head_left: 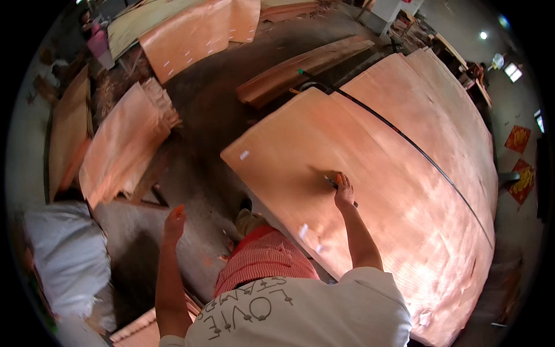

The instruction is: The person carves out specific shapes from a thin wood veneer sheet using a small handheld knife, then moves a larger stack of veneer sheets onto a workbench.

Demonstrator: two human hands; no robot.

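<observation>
My right hand (344,192) is closed around a thin, dark-handled tool (332,182), low over the wide wood veneer sheet (289,139) on a broad stack to my right. The tool's working end is too small to make out. Something orange covers fingertips on this hand. My left hand (175,222) hangs over the floor to the left, apart from the sheets, its fingers curled together with orange at their tips. Whether it holds anything is hidden. Small white strips (244,155) lie on the veneer's left part.
A long black rod (399,130) crosses the stack. More veneer sheets (124,139) lean on a low stand to the left, beside a white sack (66,254). Long veneer pieces (300,69) lie ahead. Another person (95,34) is at the far left near a veneer-covered table (202,34).
</observation>
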